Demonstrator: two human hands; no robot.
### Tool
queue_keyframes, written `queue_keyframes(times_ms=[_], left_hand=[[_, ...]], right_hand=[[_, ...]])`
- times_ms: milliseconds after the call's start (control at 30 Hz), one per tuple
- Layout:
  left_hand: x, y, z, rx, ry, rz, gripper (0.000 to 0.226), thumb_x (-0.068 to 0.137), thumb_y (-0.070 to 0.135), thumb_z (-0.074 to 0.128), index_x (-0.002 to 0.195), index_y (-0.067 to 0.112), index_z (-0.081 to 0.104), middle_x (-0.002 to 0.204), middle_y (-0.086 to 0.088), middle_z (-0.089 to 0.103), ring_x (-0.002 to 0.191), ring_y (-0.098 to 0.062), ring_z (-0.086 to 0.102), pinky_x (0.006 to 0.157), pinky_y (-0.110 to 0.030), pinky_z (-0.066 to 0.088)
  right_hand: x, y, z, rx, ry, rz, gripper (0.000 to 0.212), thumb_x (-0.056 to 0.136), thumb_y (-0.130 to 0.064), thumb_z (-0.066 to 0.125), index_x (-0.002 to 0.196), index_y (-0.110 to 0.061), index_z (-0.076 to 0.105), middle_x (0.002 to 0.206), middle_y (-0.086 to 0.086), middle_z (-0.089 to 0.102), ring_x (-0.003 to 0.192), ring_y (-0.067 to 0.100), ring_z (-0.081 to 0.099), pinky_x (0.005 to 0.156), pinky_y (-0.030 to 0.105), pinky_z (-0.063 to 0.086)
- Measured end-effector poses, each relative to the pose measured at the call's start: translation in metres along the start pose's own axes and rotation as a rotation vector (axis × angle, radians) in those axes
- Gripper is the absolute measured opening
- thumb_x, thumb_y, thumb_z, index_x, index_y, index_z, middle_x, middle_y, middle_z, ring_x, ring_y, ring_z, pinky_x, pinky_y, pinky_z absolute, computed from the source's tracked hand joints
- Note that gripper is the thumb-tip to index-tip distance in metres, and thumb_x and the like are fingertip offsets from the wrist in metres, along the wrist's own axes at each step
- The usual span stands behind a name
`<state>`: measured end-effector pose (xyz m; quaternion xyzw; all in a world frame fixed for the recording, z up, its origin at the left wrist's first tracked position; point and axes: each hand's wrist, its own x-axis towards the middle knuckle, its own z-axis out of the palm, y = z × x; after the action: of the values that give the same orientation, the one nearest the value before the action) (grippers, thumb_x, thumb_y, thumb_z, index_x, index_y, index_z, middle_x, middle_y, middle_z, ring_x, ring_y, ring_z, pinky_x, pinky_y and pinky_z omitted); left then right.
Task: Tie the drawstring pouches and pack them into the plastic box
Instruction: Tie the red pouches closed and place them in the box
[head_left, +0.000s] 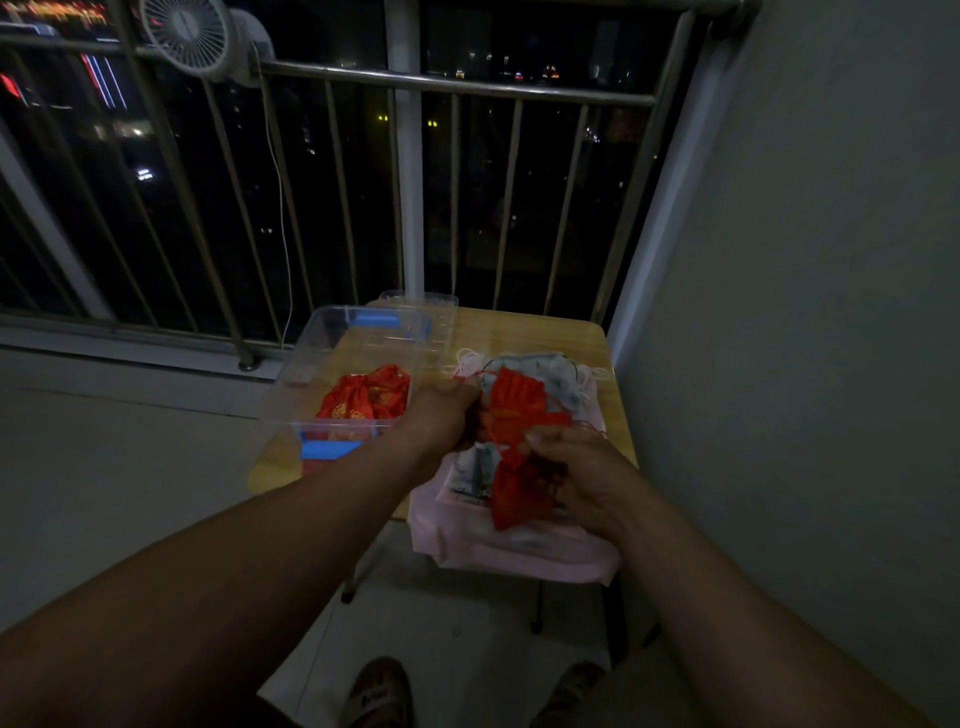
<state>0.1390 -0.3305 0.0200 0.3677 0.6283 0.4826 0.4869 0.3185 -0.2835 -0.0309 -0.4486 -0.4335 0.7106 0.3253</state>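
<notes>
Just right of the frame's centre, the left hand is clenched round the left edge of a red pouch. Its fingers are curled tightly enough that the cloth bunches against them. Below and to the right, the right hand grips the same red pouch from the other side, with the thumb on top and the fingers curled under the fabric. The pouch hangs crumpled between the two hands, and thin red cords trail off to the right. In the dim light I cannot tell whether its mouth is drawn closed.

Under the hands is a heap of pale pouches with white strings. They lie on a pink cloth that droops over the near edge of the small wooden bench.

To the left of the hands, the clear plastic box sits on the bench's left side with its top open. Several red pouches with gold print lie inside it, at its near end. A blue latch shows on the box's near wall.

Beyond the bench a metal railing crosses the upper frame in front of a dark night view. A small white fan is clipped at the upper left. A grey wall fills the right side. At the bottom edge are two sandals on the floor.
</notes>
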Motion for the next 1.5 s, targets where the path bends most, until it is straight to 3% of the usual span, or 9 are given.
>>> queue_keyframes(times_ms=[200,300,467,600,733,800,967,1100,1500], left_hand=[[-0.006,0.029,0.007,0.273,-0.197,0.168,0.041,0.110,0.033,0.045,0.114,0.001,0.071,0.107,-0.013,0.073,0.098,-0.025,0.067,0.078,-0.027,0.052],[-0.005,0.030,0.011,0.340,-0.266,0.169,0.035,0.108,0.032,0.049,0.109,0.009,0.075,0.105,-0.005,0.076,0.091,-0.011,0.070,0.072,-0.018,0.053],[-0.004,0.026,0.011,0.351,-0.276,0.160,0.035,0.108,0.037,0.048,0.119,0.015,0.072,0.105,0.002,0.075,0.091,-0.004,0.069,0.070,-0.017,0.053],[-0.007,0.006,0.002,0.250,-0.281,0.120,0.034,0.107,0.044,0.048,0.123,0.019,0.063,0.109,-0.005,0.073,0.099,-0.021,0.071,0.090,-0.038,0.058],[-0.008,-0.013,-0.006,0.460,-0.306,0.184,0.020,0.102,0.047,0.056,0.109,0.032,0.067,0.112,0.005,0.072,0.108,-0.015,0.067,0.098,-0.043,0.055],[-0.010,-0.012,-0.008,0.489,-0.278,0.183,0.024,0.099,0.050,0.058,0.108,0.032,0.070,0.113,0.004,0.072,0.109,-0.018,0.067,0.098,-0.049,0.056],[-0.004,-0.011,-0.011,0.468,-0.239,0.203,0.018,0.105,0.023,0.057,0.100,0.012,0.070,0.101,-0.013,0.071,0.095,-0.025,0.070,0.090,-0.043,0.061],[-0.004,-0.014,-0.014,0.535,-0.218,0.257,0.018,0.106,0.022,0.055,0.098,0.011,0.067,0.088,-0.006,0.066,0.077,-0.014,0.062,0.068,-0.025,0.053],[0.000,-0.005,-0.016,0.380,-0.287,0.076,0.021,0.104,0.023,0.055,0.100,0.008,0.070,0.093,-0.007,0.069,0.083,-0.019,0.063,0.073,-0.031,0.054]], right_hand=[[-0.001,-0.005,0.011,-0.081,-0.099,0.083,0.029,0.090,-0.002,0.070,0.118,-0.005,0.071,0.109,0.013,0.077,0.112,0.032,0.069,0.101,0.052,0.053],[-0.003,-0.005,0.019,-0.150,-0.158,0.033,0.028,0.093,-0.003,0.067,0.120,-0.007,0.072,0.115,0.013,0.076,0.118,0.033,0.067,0.107,0.054,0.050],[-0.009,-0.012,0.027,-0.305,-0.161,-0.046,0.018,0.097,-0.008,0.064,0.111,-0.008,0.076,0.108,0.008,0.078,0.107,0.024,0.073,0.097,0.040,0.057],[-0.004,-0.011,0.021,-0.295,-0.026,-0.061,0.014,0.096,-0.011,0.065,0.091,-0.010,0.078,0.099,0.011,0.079,0.104,0.033,0.071,0.099,0.052,0.056],[0.000,-0.014,0.018,-0.312,0.048,-0.083,0.023,0.098,-0.009,0.061,0.082,-0.016,0.077,0.086,0.010,0.073,0.081,0.029,0.064,0.074,0.040,0.056],[0.001,-0.016,0.020,-0.343,0.061,-0.092,0.022,0.098,-0.013,0.063,0.082,-0.017,0.077,0.091,0.012,0.074,0.087,0.032,0.067,0.079,0.043,0.057],[0.000,-0.018,0.023,-0.380,0.053,-0.124,0.018,0.096,-0.019,0.068,0.082,-0.018,0.080,0.092,0.011,0.078,0.099,0.035,0.071,0.098,0.060,0.054],[-0.002,-0.022,0.022,-0.438,0.049,-0.153,0.018,0.096,-0.023,0.070,0.082,-0.017,0.079,0.092,0.010,0.078,0.100,0.034,0.071,0.096,0.055,0.057],[-0.006,-0.029,0.030,-0.736,0.085,-0.291,0.009,0.097,-0.017,0.068,0.103,-0.016,0.075,0.096,-0.006,0.070,0.089,0.010,0.063,0.074,0.023,0.048]])
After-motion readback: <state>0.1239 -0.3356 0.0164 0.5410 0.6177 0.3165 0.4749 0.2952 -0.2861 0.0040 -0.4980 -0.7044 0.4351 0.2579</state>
